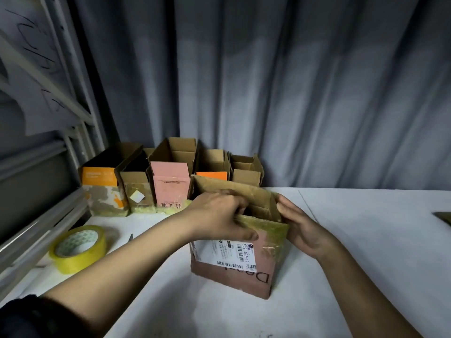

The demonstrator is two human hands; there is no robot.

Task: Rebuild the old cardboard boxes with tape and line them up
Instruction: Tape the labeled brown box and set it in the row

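White table [341,240] serves as reference. Behind its far edge hangs a grey pleated curtain [292,81], covering the whole rear. Along the table's left side stands a grey metal frame [73,76], with a pale sheet bearing dark scrawled marks [31,69] fixed to it. A dark flat item [443,217], cut off by the picture edge, lies at the table's right edge; identity undetermined.

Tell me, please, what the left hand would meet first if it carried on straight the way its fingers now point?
Probably the box's far flap: the left hand grips the near flap of the pink box, fingers curled inside. Depth is unclear.
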